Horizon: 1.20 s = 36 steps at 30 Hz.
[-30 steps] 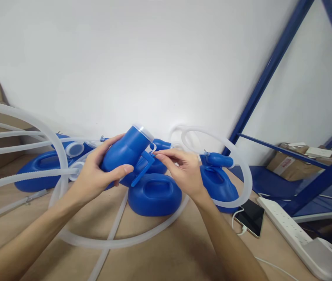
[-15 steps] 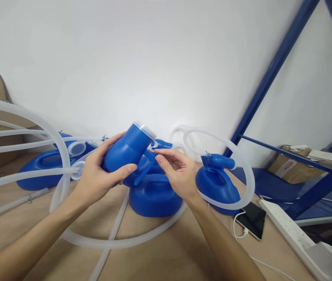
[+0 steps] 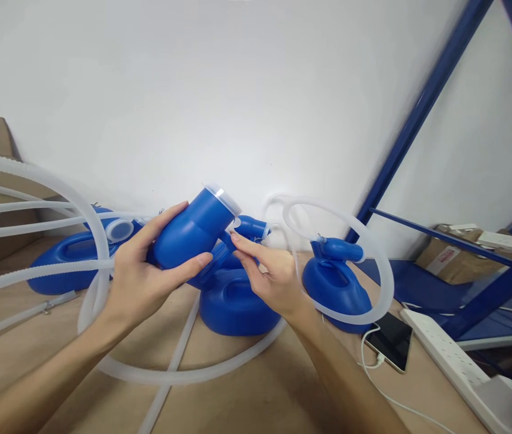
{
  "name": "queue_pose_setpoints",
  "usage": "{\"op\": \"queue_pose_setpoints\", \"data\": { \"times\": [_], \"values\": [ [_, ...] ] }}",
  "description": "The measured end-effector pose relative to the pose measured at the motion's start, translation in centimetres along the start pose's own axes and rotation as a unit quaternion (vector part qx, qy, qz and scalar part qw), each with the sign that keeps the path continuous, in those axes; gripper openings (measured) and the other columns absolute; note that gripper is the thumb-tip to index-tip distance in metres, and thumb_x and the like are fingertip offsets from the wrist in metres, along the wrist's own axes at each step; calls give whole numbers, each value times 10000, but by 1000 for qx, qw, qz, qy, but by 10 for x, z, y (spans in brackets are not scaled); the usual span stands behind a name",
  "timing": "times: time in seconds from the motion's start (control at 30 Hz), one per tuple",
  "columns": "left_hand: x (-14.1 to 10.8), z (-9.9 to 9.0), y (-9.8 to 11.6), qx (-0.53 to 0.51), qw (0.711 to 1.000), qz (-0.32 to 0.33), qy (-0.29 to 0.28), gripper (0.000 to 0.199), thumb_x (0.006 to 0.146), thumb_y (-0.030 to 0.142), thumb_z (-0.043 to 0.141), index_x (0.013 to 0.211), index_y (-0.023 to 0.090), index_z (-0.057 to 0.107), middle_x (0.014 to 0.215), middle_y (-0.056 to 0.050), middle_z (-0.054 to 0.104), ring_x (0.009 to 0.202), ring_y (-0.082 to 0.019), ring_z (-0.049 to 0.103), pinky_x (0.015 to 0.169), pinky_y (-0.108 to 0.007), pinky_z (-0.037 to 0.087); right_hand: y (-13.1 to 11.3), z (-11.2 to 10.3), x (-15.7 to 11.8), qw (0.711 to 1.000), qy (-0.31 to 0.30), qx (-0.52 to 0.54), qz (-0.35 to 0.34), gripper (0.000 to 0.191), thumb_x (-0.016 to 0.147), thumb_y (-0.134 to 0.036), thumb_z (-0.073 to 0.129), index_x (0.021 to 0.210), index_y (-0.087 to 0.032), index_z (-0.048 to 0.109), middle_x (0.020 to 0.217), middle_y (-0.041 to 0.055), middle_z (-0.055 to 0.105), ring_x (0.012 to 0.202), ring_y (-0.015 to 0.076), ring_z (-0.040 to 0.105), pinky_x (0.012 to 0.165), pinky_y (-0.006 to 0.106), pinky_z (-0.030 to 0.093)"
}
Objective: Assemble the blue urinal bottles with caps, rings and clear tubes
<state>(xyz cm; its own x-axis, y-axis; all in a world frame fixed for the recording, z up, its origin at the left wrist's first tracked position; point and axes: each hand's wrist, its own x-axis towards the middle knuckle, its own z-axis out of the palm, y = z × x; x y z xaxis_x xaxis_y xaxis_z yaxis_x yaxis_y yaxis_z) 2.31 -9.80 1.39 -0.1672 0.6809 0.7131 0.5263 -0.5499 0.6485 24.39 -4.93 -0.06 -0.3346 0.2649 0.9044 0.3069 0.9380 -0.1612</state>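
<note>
Left grip [image 3: 141, 277] around part-hidden bottle [image 3: 193, 232]

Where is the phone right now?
In the head view, the phone lies at the lower right on the tabletop, between the rightmost blue bottle and the white power strip, with a white cable plugged in.

there is one left hand [image 3: 141, 274] and one right hand [image 3: 274, 280]. at least four blue bottles [image 3: 193, 235] show, overlapping, so their exact number is unclear. several pale tubes [image 3: 387, 271] tangle past counting. there are one phone [image 3: 391, 340], one power strip [image 3: 446, 349], one blue rack [image 3: 412, 120], one table [image 3: 238, 410] and at least two cardboard boxes [image 3: 457, 259].
</note>
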Motion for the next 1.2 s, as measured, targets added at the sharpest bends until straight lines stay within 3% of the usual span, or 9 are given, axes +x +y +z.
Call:
{"op": "queue_pose_setpoints", "data": {
  "times": [0.17, 0.33, 0.47, 0.6, 0.73, 0.87, 0.93, 1.07, 1.2],
  "values": [
    [4, -5, -1, 15, 1000, 24, -10, 699, 745, 559, 864, 1376, 337, 658, 1371, -15, 700, 1293, -362, 621, 1031, -446, 576, -1, -2, 3, 999, -13, 29, 20, 281, 1006, -167, 596, 1202, -249, 779, 1214, 35, 798, 1053, 218, 796, 943, 352, 675],
    [9, -10, 1, 6, 998, 38, -53, 723, 708, 561, 876, 1356, 325, 659, 1390, -32, 681, 1281, -366, 621, 980, -422, 593, -11, -14, 12, 975, -23, 132, 179, 143, 946, -314, 720, 1053, -271, 803, 1072, 10, 832, 986, 208, 797, 901, 353, 669],
    [6, -1, -4, -124, 985, -71, -95, 747, 749, 517, 848, 1412, 287, 595, 1180, -72, 737, 837, -275, 737, 653, -351, 621, -16, -13, 16, 942, 21, 231, 241, 148, 902, -376, 767, 965, -247, 805, 1049, 32, 833, 1021, 223, 790, 942, 376, 652],
    [2, 10, -13, -273, 938, -158, -142, 702, 821, 450, 811, 1440, 269, 534, 928, -36, 724, 571, -180, 648, 468, -280, 530, -11, -10, 17, 917, 32, 292, 270, 207, 860, -437, 806, 929, -243, 789, 1030, 37, 832, 1016, 223, 790, 943, 377, 644],
    [9, 9, -13, -278, 935, -191, -110, 680, 799, 482, 838, 1385, 266, 569, 851, -18, 738, 637, -212, 693, 475, -272, 524, 0, -23, 18, 920, -68, 255, 289, 338, 875, -458, 786, 1141, -252, 754, 1098, 49, 821, 1048, 229, 782, 947, 395, 630],
    [23, -2, -11, -268, 937, -214, -68, 513, 828, 493, 824, 1266, 294, 645, 876, 36, 738, 836, -223, 741, 518, -234, 518, 16, -58, 16, 946, -146, 32, 287, 282, 989, -461, 632, 1109, -236, 752, 987, 55, 811, 969, 243, 772, 923, 413, 595],
    [31, -10, -15, -244, 944, -215, -61, 471, 846, 485, 807, 1256, 308, 658, 925, 60, 726, 879, -204, 733, 533, -213, 521, 32, -78, 9, 899, -276, -96, 326, 288, 993, -479, 610, 1046, -244, 768, 989, 55, 798, 949, 258, 755, 912, 416, 576],
    [42, -27, -32, -119, 970, -174, -122, 549, 864, 495, 768, 1371, 337, 631, 1038, 57, 745, 803, -173, 718, 580, -213, 579, 80, -100, -19, 714, -453, -162, 508, 449, 749, -422, 867, 1125, -206, 750, 878, 67, 776, 724, 243, 742, 747, 376, 593],
    [38, -33, -38, -16, 944, -105, -311, 608, 826, 563, 775, 1385, 358, 652, 1108, -4, 791, 825, -249, 777, 623, -274, 628, 118, -94, -54, 690, -457, -146, 541, 479, 636, -434, 944, 995, -192, 742, 570, -20, 640, 459, 200, 644, 530, 343, 554]
  ]
}}
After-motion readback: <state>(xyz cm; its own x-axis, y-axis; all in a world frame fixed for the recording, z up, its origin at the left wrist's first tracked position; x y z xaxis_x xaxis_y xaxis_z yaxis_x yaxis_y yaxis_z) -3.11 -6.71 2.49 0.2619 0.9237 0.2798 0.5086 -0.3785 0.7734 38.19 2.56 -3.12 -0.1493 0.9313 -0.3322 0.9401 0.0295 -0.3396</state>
